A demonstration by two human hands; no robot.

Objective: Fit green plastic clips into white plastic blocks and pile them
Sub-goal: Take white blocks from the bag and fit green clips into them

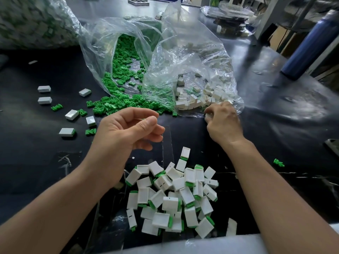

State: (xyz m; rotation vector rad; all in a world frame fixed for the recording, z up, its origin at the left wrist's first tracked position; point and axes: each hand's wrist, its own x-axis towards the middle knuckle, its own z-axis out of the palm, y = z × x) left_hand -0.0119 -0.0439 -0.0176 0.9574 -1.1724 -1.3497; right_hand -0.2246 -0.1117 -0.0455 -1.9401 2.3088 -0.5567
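Green clips (117,99) spill from a clear bag (95,43) onto the black table (275,110), far centre. A second clear bag (192,52) lies just right of it and overlaps it, holding white blocks (190,101) near its mouth. A large full bag (34,21), green and white inside, sits at far left. A pile of fitted blocks (172,197), white with green ends showing, lies at the near edge between the forearms. A dark blue bottle (308,43) stands far right.

Left grip (124,131): above the table, between the clip spill and the pile, palm up, fingers loosely curled, thumb close to forefinger. A sliver of green shows between them; cannot tell whether a clip is held.

Right grip (223,121): at the mouth of the block bag, fingers curled down, pinching a white block (208,116).

Loose fitted blocks (44,88) and single clips are scattered at left. One stray clip (278,162) lies alone at right.
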